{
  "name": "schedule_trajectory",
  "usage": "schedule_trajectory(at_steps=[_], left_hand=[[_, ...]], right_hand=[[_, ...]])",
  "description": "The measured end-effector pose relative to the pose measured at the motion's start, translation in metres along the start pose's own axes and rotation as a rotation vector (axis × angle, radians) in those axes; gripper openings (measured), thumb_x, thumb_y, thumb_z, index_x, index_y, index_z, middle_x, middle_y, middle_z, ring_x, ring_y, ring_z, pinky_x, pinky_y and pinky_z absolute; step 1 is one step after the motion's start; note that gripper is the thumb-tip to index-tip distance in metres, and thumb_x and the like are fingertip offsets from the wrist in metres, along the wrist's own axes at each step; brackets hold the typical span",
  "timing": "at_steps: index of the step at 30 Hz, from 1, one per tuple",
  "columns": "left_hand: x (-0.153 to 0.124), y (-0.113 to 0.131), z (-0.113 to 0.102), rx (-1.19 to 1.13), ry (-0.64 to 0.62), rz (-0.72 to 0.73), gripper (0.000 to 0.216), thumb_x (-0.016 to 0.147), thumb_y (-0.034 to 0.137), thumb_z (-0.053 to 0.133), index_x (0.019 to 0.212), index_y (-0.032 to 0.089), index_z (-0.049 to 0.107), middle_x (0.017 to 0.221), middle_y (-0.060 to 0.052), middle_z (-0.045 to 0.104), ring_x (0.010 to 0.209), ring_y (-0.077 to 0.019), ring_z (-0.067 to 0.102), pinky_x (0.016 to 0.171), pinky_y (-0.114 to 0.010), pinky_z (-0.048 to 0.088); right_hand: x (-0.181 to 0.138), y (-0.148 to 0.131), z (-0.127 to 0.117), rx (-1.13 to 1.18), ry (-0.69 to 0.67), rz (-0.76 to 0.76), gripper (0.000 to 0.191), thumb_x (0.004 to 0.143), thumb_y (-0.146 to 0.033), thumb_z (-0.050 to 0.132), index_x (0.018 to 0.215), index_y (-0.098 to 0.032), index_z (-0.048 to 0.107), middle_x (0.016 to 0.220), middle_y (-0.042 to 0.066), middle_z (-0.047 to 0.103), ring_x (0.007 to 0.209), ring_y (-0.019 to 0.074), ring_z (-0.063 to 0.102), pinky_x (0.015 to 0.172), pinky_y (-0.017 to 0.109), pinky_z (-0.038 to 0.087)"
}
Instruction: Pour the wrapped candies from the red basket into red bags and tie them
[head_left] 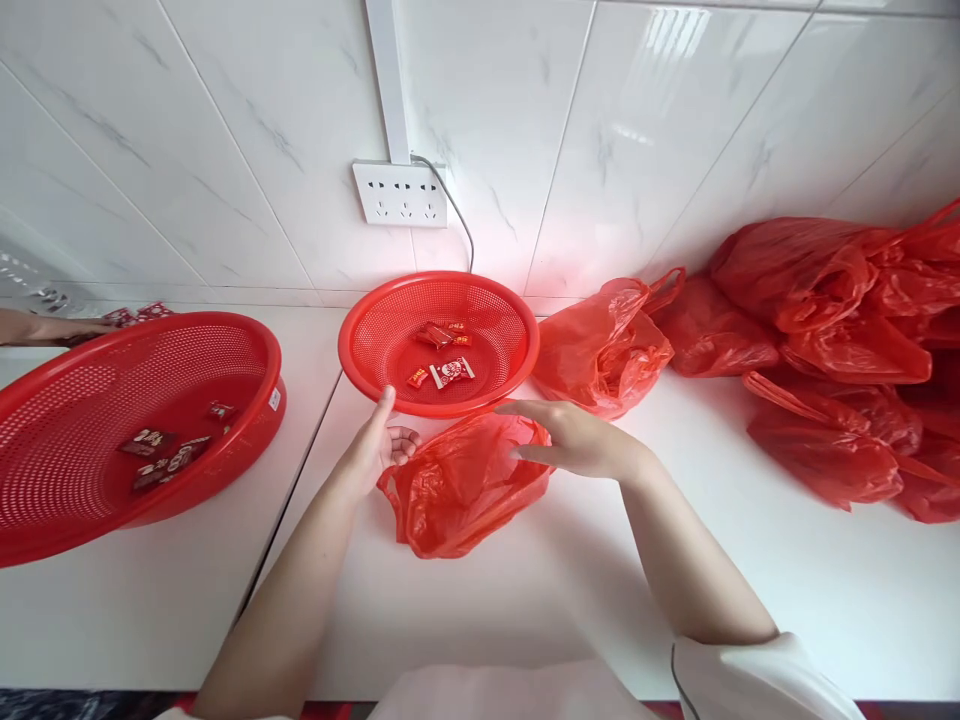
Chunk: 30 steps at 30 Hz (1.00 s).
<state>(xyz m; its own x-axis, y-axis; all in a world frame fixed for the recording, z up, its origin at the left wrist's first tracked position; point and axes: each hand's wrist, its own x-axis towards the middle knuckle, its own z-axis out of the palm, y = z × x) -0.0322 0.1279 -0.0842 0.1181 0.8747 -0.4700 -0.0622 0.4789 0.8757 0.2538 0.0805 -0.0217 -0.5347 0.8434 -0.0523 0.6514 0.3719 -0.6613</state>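
A red plastic bag (469, 490) lies with its mouth spread on the white table in front of me. At its left edge is my left hand (375, 447), thumb raised apart from loosely curled fingers, with nothing seen in it. My right hand (577, 438) reaches over the bag's right side, thumb and fingers apart around its rim; whether they touch the plastic is unclear. Just behind the bag stands a red perforated basket (360, 345). Inside that basket are a white-and-red wrapped snack (451, 373) and several small red and orange packets (435, 335).
On the left, a larger red basket (259, 345) holds several dark wrapped snacks (176, 460). Another person's arm (45, 328) reaches in behind it. A filled red bag (607, 345) and a pile of red bags (825, 300) occupy the right. A socket panel (401, 193) is on the wall.
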Motion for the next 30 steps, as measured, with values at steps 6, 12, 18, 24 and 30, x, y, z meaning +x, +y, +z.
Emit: schedule_trajectory(at_steps=[6, 12, 18, 24, 30], left_hand=[[-0.004, -0.002, 0.018, -0.372, -0.172, 0.000, 0.025, 0.076, 0.019, 0.056, 0.100, 0.012, 0.062, 0.103, -0.011, 0.070, 0.091, -0.0198, 0.067, 0.083, -0.030, 0.055], [-0.002, -0.029, 0.016, -0.392, -0.147, 0.010, 0.025, 0.074, 0.018, 0.054, 0.094, 0.010, 0.066, 0.098, -0.011, 0.072, 0.084, -0.0226, 0.069, 0.078, -0.034, 0.057], [0.003, -0.043, 0.018, -0.372, -0.181, -0.025, 0.024, 0.070, 0.025, 0.056, 0.086, 0.011, 0.066, 0.085, -0.010, 0.073, 0.080, -0.0257, 0.070, 0.076, -0.039, 0.055], [0.003, -0.054, 0.021, -0.291, -0.170, 0.090, 0.024, 0.070, 0.026, 0.060, 0.092, 0.016, 0.065, 0.083, -0.005, 0.071, 0.084, -0.0271, 0.069, 0.075, -0.040, 0.054], [0.003, -0.056, 0.021, -0.269, -0.201, 0.111, 0.027, 0.072, 0.025, 0.058, 0.097, 0.017, 0.065, 0.089, -0.005, 0.071, 0.090, -0.0272, 0.068, 0.078, -0.040, 0.053]], right_hand=[[0.011, -0.044, -0.015, 0.009, 0.235, -0.128, 0.036, 0.091, -0.034, 0.052, 0.126, -0.026, 0.053, 0.125, 0.003, 0.063, 0.112, 0.0197, 0.060, 0.095, 0.035, 0.049], [0.025, -0.027, -0.001, -0.055, 0.231, -0.066, 0.030, 0.090, -0.030, 0.053, 0.119, -0.024, 0.057, 0.114, 0.005, 0.068, 0.103, 0.0201, 0.065, 0.088, 0.034, 0.051], [0.034, -0.005, 0.005, -0.156, 0.226, 0.035, 0.028, 0.092, -0.033, 0.052, 0.117, -0.023, 0.058, 0.109, 0.008, 0.069, 0.099, 0.0225, 0.065, 0.086, 0.034, 0.050], [0.054, 0.003, 0.023, -0.301, 0.240, 0.042, 0.030, 0.096, -0.035, 0.044, 0.118, -0.020, 0.056, 0.112, 0.011, 0.063, 0.099, 0.0224, 0.063, 0.082, 0.032, 0.047], [0.065, 0.009, 0.047, -0.236, 0.005, -0.030, 0.062, 0.081, -0.057, 0.060, 0.129, -0.020, 0.051, 0.116, 0.013, 0.061, 0.105, 0.0281, 0.060, 0.084, 0.037, 0.047]])
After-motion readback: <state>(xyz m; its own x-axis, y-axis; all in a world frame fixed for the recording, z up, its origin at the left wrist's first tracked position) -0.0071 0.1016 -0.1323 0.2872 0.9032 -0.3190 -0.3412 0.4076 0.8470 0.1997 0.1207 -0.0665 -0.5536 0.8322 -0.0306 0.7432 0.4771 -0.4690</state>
